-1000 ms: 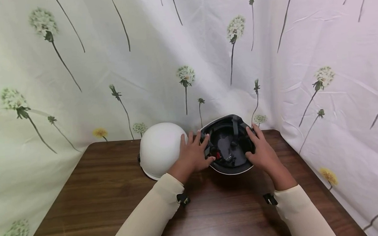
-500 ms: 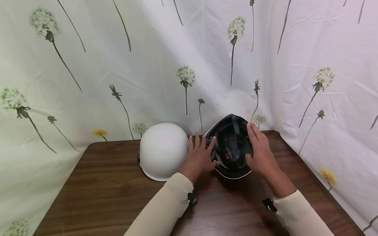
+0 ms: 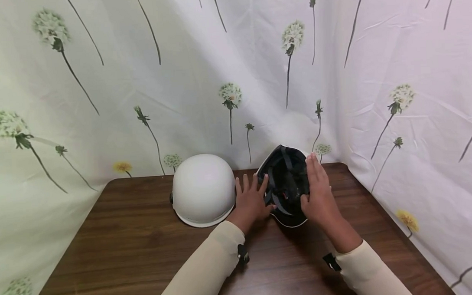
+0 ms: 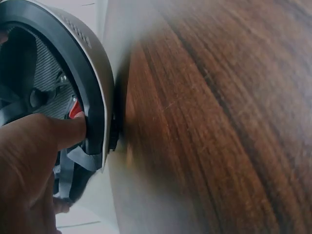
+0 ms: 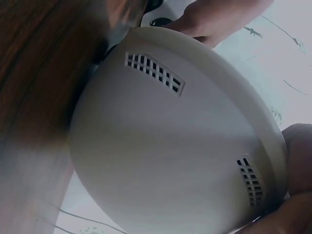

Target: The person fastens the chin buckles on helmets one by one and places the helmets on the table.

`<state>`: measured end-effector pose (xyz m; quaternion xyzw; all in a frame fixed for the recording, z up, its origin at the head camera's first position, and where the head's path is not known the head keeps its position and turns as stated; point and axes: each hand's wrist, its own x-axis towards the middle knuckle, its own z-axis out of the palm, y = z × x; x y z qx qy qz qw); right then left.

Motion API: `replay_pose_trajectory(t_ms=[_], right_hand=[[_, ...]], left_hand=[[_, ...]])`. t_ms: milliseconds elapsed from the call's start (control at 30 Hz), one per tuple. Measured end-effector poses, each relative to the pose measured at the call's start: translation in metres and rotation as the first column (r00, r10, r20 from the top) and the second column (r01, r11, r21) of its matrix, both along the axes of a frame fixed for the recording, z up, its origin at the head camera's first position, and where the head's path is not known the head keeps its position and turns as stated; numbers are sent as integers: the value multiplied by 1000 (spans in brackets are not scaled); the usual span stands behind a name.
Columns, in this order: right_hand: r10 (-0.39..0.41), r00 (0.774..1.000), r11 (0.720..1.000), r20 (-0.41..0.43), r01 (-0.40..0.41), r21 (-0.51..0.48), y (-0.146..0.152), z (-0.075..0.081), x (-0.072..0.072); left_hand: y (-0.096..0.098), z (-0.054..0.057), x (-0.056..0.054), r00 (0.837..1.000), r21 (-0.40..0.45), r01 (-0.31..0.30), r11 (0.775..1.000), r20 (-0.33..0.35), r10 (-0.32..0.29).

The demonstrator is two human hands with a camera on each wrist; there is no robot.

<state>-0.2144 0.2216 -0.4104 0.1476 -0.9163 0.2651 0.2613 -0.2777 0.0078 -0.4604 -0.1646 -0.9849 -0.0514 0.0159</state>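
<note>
A white helmet stands tipped on the table, its black padded inside and dark straps showing in the head view. My left hand is at its left rim, fingers spread, and the left wrist view shows the thumb on the black rim beside a red tab. My right hand holds the right rim, thumb inward and straight fingers along the outer side. In the right wrist view the pale shell with its grid vents hides part of my right hand.
A second white helmet sits dome up, just left of my left hand. The dark wooden table meets a flower-printed cloth at its back, and the cloth also runs along both sides.
The tipped helmet has turned so its opening looks narrower and faces more leftward. My right hand has come inward, and my left hand has shifted right, away from the domed helmet.
</note>
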Motion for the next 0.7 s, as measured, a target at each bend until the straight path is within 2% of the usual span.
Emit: replay_pose_trajectory(t_ms=[133, 267, 400, 500, 600, 700], right_hand=[[-35, 996, 994, 84, 43, -103, 2, 0, 0], [-52, 985, 965, 166, 92, -245, 4, -4, -2], [-71, 982, 911, 176, 136, -390, 2, -10, -4], [-84, 971, 861, 223, 183, -474, -2, -13, -4], [-78, 952, 819, 297, 231, -525, -6, -16, -4], [-74, 948, 794, 310, 245, -556, -6, -19, -4]], left_hand=[[1, -1, -1, 1000, 16, 10, 1000, 9, -10], [2, -3, -3, 1000, 32, 18, 999, 9, -18], [2, -6, -5, 1000, 46, 18, 999, 12, -18], [2, -11, -6, 1000, 62, 15, 998, 20, -16], [0, -16, -8, 1000, 68, 16, 998, 21, -18], [-2, -17, -7, 999, 72, 31, 997, 24, -32]])
